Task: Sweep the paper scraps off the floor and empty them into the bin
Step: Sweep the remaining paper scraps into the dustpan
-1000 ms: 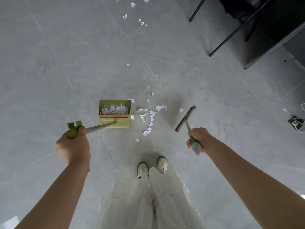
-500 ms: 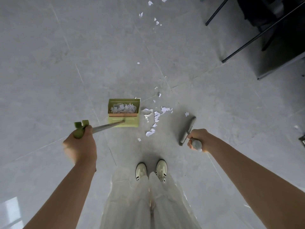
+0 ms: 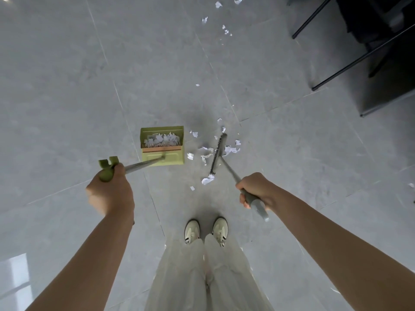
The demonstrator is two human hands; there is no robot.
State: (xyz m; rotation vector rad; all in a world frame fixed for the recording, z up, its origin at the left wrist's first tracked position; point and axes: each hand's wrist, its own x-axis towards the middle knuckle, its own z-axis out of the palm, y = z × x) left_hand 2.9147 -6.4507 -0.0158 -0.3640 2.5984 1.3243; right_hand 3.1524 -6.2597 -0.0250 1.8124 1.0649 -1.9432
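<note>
A green dustpan (image 3: 162, 145) stands on the grey tile floor, holding a heap of white paper scraps. My left hand (image 3: 110, 192) grips the green end of its long metal handle. My right hand (image 3: 256, 191) grips the grey handle of a broom, whose dark brush head (image 3: 218, 153) lies among loose paper scraps (image 3: 230, 150) to the right of the dustpan. One larger scrap (image 3: 207, 179) lies at the brush's near end. More scraps (image 3: 225, 30) are scattered farther away at the top. No bin is in view.
Black furniture legs (image 3: 314, 16) and a dark base (image 3: 386, 99) stand at the upper right. My two white shoes (image 3: 206, 230) and pale trousers are below the scraps. Grey floor tiles stretch to the left.
The broom head has swung left from beside the pile into the scraps, closer to the dustpan. The view has shifted slightly; the dustpan stays in place.
</note>
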